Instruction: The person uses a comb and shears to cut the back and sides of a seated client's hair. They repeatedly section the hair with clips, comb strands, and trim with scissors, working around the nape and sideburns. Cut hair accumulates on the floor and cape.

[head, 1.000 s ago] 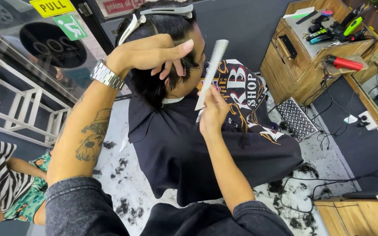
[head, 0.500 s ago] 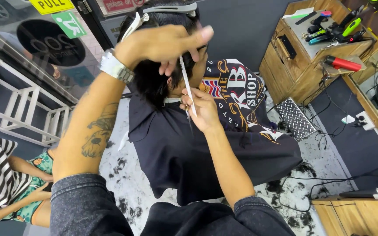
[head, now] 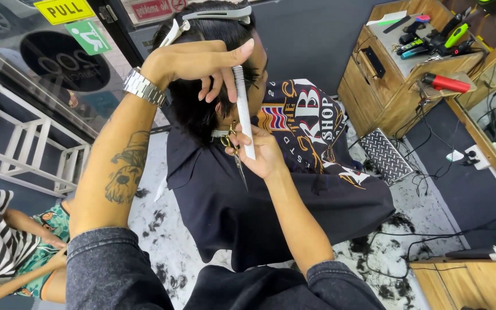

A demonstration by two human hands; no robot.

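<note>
Barbershop floor behind; right hand (head: 262, 154) closed around comb (head: 243, 109) and scissors (head: 233, 154).

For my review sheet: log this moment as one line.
left hand: on client's hair | right hand: holds white comb and scissors | client: seated, dark cape

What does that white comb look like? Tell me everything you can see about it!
The comb is long, thin and white, probably plastic, with a row of fine teeth along one edge. It stands nearly upright beside the seated person's dark hair. The right hand grips its lower end, together with a pair of scissors whose blades point down. The left hand rests on the hair, its fingers just beside the comb's top end.
</note>
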